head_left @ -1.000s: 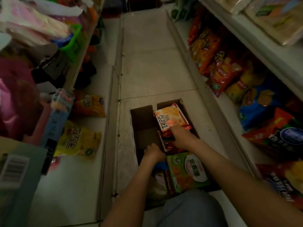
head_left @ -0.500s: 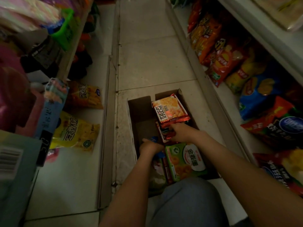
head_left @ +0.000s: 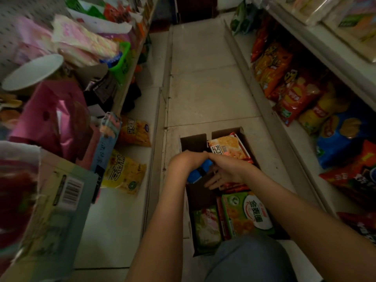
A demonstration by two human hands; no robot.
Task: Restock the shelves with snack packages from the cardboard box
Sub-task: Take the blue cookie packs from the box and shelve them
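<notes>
A: We see the cardboard box (head_left: 195,143) on the aisle floor (head_left: 207,94), its long sides running between the two shelf bases. Our left hand (head_left: 188,159) curls over a blue package (head_left: 200,171) near the box's left wall; the fingers are folded out of sight beneath the wrist, so we judge them closed on it but cannot confirm the grip. Our right hand (head_left: 225,176) lies just beside it, fingers (head_left: 213,183) spread and flat, clamped on nothing.

B: How do we do this step well?

A: We judge that the blue package should rise straight up, clear of the box's rim, while the flat right hand steadies the red packages (head_left: 236,187) beneath it so they are not dragged along. The orange cracker package (head_left: 230,148) leaning at the far end could tip if jostled.

B: What stays unclear?

A: The blue package's label and full outline are covered by both hands. The box's near end is hidden by our knee (head_left: 248,259), which also cuts off the green package (head_left: 246,214). The dim light blurs the lower left shelf (head_left: 114,216), where the yellow snack bags (head_left: 124,171) lie.
</notes>
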